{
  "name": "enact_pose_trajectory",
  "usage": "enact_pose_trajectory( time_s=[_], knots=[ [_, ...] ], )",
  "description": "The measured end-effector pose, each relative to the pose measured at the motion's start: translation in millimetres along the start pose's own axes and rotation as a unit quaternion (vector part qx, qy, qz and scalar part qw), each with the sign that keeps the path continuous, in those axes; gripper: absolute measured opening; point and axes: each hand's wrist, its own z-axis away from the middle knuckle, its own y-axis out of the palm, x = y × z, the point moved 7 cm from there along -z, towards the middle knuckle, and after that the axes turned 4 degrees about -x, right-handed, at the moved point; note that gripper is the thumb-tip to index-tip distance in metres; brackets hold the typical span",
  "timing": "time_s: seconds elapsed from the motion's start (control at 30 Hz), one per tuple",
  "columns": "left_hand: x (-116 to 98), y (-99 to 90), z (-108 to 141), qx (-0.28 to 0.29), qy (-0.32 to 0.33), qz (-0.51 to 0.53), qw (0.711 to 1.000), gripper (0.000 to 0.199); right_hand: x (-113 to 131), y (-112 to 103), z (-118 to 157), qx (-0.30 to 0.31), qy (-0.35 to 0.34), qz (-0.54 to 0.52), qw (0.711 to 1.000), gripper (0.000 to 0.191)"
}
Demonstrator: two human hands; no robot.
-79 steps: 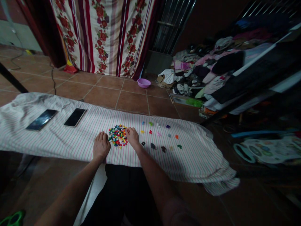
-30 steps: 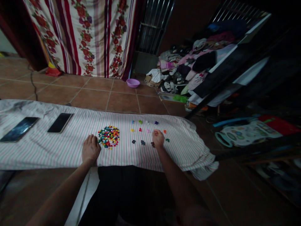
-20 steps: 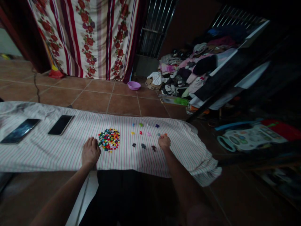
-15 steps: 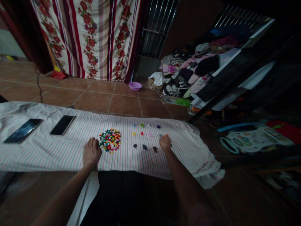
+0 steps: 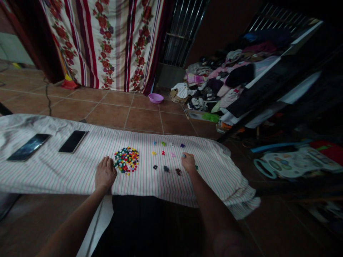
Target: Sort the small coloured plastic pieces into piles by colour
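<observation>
Right hand, fingers drawn together at small grey pieces, grip unclear, left hand loosely curled beside mixed, multicoloured bead pile.

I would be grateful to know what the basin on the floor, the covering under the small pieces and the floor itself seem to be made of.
Basin: probably plastic, given its even purple and soft sheen.
Covering: thin striped fabric, matt, bunching at its end.
Floor: likely ceramic or clay tiles, reddish-brown, dull, with pale joint lines.
</observation>
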Motion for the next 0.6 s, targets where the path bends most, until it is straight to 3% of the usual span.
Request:
enact_pose_trajectory(
  time_s=[0.6],
  knots=[
    [-2.4, -2.1, -0.1, -0.005, 0.010, -0.025, 1.000, 0.033, -5.3, 3.4, -0.2, 0.022, 0.038, -0.023, 0.999, 0.040]
  ],
)
